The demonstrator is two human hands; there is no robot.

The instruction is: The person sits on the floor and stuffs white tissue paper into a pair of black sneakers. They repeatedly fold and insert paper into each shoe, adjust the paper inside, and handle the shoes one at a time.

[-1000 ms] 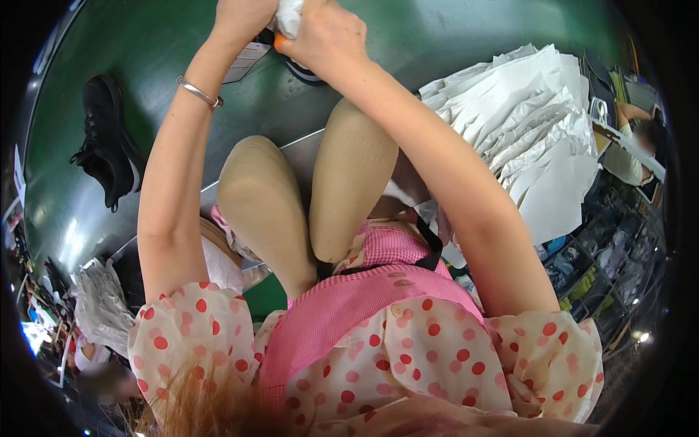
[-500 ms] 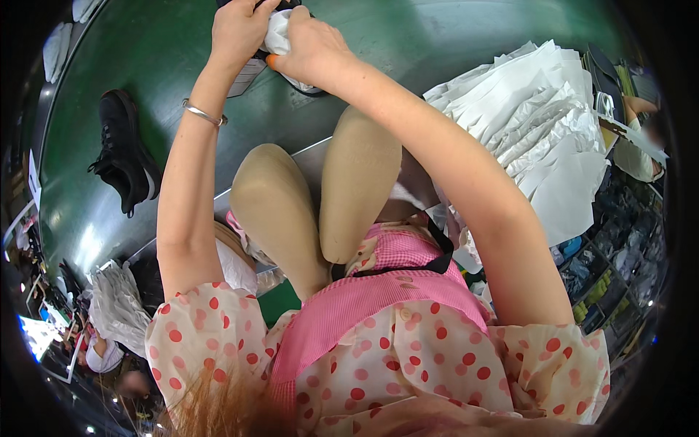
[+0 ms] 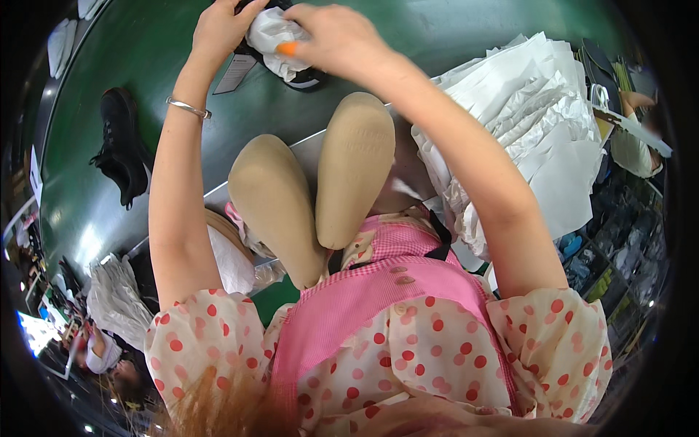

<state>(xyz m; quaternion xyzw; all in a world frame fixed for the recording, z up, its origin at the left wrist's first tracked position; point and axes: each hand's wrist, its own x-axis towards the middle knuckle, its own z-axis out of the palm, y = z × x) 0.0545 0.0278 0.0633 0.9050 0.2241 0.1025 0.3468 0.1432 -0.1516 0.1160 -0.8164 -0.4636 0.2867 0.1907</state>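
Note:
My left hand (image 3: 222,25) grips the side of a black shoe (image 3: 302,76) that lies on the green belt (image 3: 145,58) at the top of the view. My right hand (image 3: 335,40), with an orange nail, presses a wad of crumpled white paper (image 3: 273,36) at the shoe's opening. A paper tag (image 3: 233,73) hangs beside the shoe. A silver bracelet sits on my left wrist. My knees rise just below the shoe.
A second black shoe (image 3: 120,149) lies on the belt to the left. A tall heap of white tissue sheets (image 3: 546,124) is stacked at my right. Boxes and shoes fill the floor at far right. Another person sits at lower left.
Both hands and the shoe have come lower in the view and closer. The right hand has shifted over the paper wad, which now shows more between the hands.

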